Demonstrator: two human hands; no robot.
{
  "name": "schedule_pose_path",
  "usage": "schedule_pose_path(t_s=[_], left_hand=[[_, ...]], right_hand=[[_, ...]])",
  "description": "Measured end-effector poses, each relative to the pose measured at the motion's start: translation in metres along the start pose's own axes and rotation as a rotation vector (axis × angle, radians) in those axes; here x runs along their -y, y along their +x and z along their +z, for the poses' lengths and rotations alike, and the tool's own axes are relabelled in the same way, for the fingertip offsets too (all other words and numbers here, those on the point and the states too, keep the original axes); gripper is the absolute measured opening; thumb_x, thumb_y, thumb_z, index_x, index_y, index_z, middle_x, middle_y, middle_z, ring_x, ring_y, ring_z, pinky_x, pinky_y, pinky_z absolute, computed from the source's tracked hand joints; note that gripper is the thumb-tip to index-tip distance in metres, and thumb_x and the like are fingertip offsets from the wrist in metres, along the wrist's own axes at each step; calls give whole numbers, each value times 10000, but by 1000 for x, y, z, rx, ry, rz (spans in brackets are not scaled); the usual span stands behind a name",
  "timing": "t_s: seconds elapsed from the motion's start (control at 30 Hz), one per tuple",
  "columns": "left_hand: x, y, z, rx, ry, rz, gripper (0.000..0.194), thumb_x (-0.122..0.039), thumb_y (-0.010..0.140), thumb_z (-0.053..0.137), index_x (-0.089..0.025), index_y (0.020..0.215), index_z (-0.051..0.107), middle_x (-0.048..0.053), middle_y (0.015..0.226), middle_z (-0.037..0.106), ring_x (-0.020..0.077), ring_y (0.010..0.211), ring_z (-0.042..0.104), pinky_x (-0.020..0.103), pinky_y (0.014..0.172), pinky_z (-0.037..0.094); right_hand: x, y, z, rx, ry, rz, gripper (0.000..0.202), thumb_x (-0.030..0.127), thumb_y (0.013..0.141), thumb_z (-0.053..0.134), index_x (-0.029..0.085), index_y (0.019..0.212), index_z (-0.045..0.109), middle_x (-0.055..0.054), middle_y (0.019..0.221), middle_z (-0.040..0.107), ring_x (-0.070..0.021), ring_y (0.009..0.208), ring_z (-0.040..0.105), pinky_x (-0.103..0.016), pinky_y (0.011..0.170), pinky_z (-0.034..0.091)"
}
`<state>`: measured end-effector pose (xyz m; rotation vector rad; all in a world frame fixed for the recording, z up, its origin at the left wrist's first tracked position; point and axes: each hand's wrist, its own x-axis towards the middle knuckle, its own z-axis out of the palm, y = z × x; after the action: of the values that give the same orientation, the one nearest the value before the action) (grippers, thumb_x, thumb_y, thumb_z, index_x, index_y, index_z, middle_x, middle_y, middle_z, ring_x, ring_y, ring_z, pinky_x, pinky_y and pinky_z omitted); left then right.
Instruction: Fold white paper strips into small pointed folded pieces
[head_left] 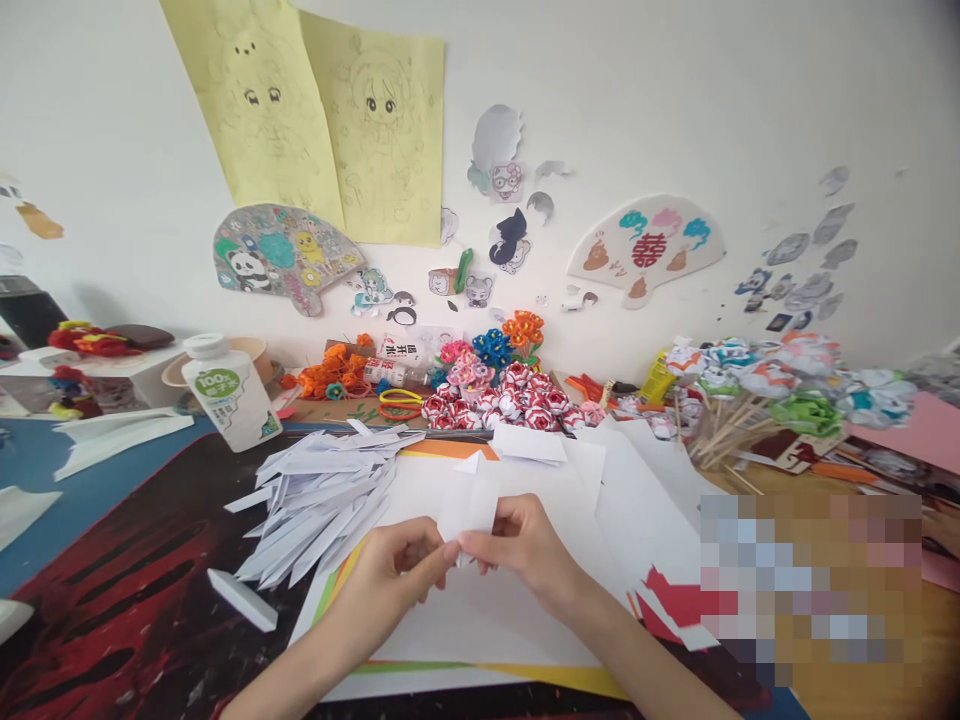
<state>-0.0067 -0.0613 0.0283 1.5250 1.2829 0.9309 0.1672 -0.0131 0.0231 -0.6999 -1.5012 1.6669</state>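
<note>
A small white sheet of folded paper point(466, 505) is held up between my two hands, its pointed tip facing away from me. My left hand point(411, 562) pinches its lower left edge, thumb on top. From the other side my right hand point(521, 545) grips the lower right edge, the two thumbs nearly meeting. Fingers behind the paper are partly hidden. Beneath lies a stack of white sheets point(487, 625) with coloured edges. To the left is a heap of folded white paper strips point(322, 510), with a single folded strip point(244, 600) lying apart in front of it.
A white bottle point(232, 393) stands at the back left. Red-and-white paper flowers point(517, 400) and orange flowers point(337, 370) line the wall. Flowers on sticks point(720, 400) lie at right. Red paper scraps point(675, 605) rest right of the sheets. A pixelated patch covers the lower right.
</note>
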Motion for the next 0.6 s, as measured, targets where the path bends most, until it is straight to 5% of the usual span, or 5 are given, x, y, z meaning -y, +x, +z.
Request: schedule_pose_path(t_s=[0.6], left_hand=[[-3, -1, -1, 1, 69, 51, 340, -411, 846, 542, -168, 613, 493, -54, 550, 402, 95, 536, 352, 212, 505, 272]], right_hand=[[1, 0, 0, -16, -6, 9, 221, 321, 673, 770, 116, 741, 726, -37, 657, 644, -101, 529, 523, -221, 506, 452]])
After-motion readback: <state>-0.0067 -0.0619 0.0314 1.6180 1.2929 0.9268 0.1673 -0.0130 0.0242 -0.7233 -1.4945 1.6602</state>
